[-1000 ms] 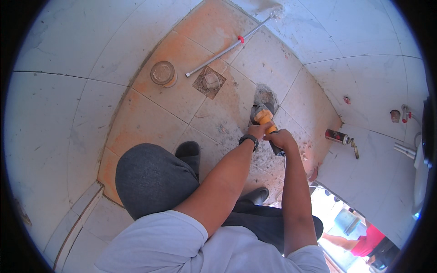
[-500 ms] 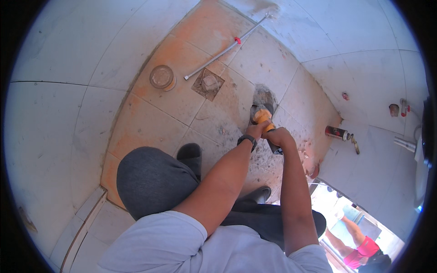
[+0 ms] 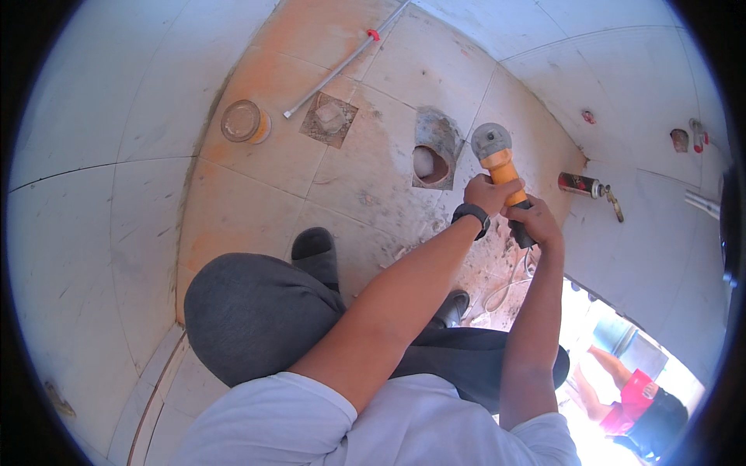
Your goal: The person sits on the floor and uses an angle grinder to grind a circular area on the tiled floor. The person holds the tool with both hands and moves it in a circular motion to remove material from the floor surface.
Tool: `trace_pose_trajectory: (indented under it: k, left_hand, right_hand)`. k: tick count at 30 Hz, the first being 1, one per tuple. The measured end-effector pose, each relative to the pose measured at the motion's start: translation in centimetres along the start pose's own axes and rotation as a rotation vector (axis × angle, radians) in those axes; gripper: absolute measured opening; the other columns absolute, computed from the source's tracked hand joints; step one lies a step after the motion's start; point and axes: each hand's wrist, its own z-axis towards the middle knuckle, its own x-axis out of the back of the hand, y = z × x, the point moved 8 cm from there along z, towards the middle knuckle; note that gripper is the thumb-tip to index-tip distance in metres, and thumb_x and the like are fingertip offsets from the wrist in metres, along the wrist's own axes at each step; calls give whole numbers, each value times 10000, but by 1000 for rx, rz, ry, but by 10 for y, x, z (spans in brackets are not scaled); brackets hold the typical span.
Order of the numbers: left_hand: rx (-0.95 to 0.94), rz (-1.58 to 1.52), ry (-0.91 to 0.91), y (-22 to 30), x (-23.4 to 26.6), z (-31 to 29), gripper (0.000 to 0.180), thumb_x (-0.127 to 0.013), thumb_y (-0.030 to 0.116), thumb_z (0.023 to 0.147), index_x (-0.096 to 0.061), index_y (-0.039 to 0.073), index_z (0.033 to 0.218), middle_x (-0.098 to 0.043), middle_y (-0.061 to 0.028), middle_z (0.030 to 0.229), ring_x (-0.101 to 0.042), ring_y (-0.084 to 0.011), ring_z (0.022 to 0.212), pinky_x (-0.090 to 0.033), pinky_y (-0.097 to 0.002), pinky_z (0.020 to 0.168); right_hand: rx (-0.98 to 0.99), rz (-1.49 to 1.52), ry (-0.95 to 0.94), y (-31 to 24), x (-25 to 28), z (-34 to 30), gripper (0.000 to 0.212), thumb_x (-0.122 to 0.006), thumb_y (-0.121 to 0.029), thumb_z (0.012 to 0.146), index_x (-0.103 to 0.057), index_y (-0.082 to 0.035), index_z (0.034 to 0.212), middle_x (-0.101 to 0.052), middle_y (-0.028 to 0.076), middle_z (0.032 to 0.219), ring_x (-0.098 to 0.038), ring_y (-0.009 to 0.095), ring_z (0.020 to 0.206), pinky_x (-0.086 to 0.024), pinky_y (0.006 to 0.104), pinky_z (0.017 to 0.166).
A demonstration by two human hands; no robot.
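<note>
1. Angle grinder point(image 3: 500, 161), yellow body, black rear grip: in both hands, right of the floor cutout, grey disc head point(image 3: 490, 140) pointing to the far side. Can't tell disc-to-floor clearance.
2. Left hand point(image 3: 489, 194): fingers curled around the yellow body, just behind the head. Black wristband point(image 3: 474, 218) on that wrist.
3. Right hand point(image 3: 538, 221): fingers bent around the black rear grip; exact fingertip positions hidden.
4. Rectangular cutout point(image 3: 437, 130), chipped grey far part; round opening point(image 3: 442, 168) at its near end, something whitish inside.
5. Left of that: square recess point(image 3: 311, 132) with a rough block point(image 3: 330, 117) in it.
6. Farther left: round tub point(image 3: 247, 122), yellowish side. Grey flexible hose point(image 3: 332, 76) with red fitting point(image 3: 373, 35) runs from beside the recess to the far side.
7. Right: gas canister point(image 3: 576, 183), brass-coloured torch fitting point(image 3: 612, 203) attached.
8. Rubble point(image 3: 497, 260) near side of the grinder, pale cord point(image 3: 505, 289) there too.
9. Near right, through the doorway: person in red top point(image 3: 639, 393).
</note>
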Motion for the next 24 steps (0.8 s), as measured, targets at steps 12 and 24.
trace_pose_trajectory:
  k: [12,24]
  left_hand:
    - [2,-18,56,-6,-1,-7,791,-913,478,705,-628,-150,1092,-741,-222,1017,-754,-251,852,-606,-343,754]
    - [-94,-29,218,-53,65,-1,651,-874,358,780,-623,-48,1224,-712,-161,1161,-710,-238,1037,-576,-371,877]
  right_hand:
    - [78,191,-21,22,-15,5,371,-830,-256,771,-703,3,1005,-673,52,759,-640,153,600,-507,302,563]
    - [221,126,-92,43,-91,44,490,-870,-261,704,-710,16,1075,-722,59,847,-655,148,720,-529,322,685]
